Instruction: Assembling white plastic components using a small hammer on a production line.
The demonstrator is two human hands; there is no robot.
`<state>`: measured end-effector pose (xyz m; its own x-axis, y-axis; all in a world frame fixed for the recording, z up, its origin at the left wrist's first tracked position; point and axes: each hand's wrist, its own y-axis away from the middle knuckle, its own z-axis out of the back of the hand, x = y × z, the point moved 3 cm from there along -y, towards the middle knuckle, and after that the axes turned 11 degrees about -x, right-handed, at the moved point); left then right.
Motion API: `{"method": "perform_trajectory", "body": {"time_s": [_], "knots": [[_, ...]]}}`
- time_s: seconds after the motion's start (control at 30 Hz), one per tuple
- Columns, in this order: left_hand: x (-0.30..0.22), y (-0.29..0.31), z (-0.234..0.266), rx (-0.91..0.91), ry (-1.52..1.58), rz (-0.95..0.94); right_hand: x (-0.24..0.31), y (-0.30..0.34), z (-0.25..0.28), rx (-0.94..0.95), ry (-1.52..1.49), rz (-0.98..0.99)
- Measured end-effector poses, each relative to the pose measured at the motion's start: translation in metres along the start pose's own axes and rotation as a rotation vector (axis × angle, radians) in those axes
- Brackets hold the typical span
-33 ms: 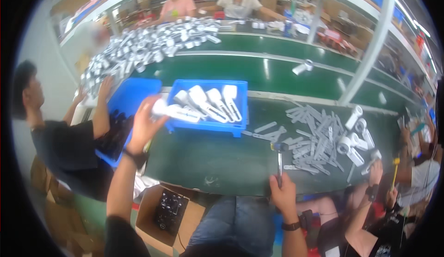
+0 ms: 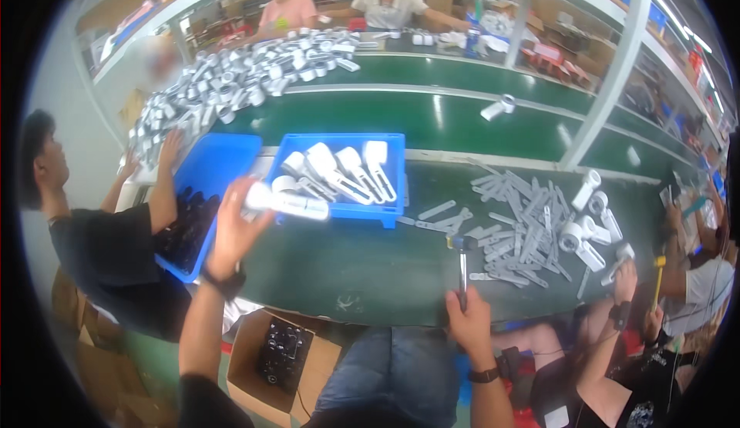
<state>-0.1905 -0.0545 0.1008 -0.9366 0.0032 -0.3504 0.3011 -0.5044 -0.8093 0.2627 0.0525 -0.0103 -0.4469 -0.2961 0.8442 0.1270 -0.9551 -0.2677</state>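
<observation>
My left hand (image 2: 235, 224) is closed on the round end of a white plastic part (image 2: 297, 204), whose long slotted handle points right. It is held in the air just in front of a blue bin (image 2: 339, 214). Inside that bin lie several similar white parts (image 2: 375, 152), handles toward me. My right hand (image 2: 469, 322) grips a small hammer (image 2: 462, 262) by its handle, head up, over the table's front part. Right of the hammer head spreads a heap of flat grey strips (image 2: 524, 228), with several white round-headed parts (image 2: 590, 231) at its right side.
A second blue bin (image 2: 223, 151) with dark pieces stands at left, beside a person in black (image 2: 108, 235). A large pile of white-grey parts (image 2: 247, 70) covers the far left. The green belt (image 2: 408, 120) runs behind. Below sits an open cardboard box (image 2: 316, 366). Another person's hand (image 2: 626, 278) reaches in at right.
My left hand has drawn the white part slightly down toward me, off the bin's near edge. The right hand and hammer have barely moved; the whole view has shifted a little left.
</observation>
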Motion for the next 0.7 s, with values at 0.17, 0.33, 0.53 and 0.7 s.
{"method": "perform_trajectory", "body": {"time_s": [0.17,0.33,0.53,0.7], "knots": [[-0.107,0.094,-0.027,0.157,0.139,0.186,-0.017,0.002,0.0,0.023,-0.023,-0.07],[-0.141,0.109,-0.051,0.242,0.016,0.248,-0.013,-0.01,0.024,0.019,-0.351,-0.358],[-0.217,0.022,-0.136,0.293,0.265,-0.142,-0.039,-0.025,0.033,-0.159,-0.494,-0.399],[-0.209,0.013,-0.302,0.53,-0.144,-0.243,-0.041,-0.022,0.019,-0.157,-0.375,-0.259]]}}
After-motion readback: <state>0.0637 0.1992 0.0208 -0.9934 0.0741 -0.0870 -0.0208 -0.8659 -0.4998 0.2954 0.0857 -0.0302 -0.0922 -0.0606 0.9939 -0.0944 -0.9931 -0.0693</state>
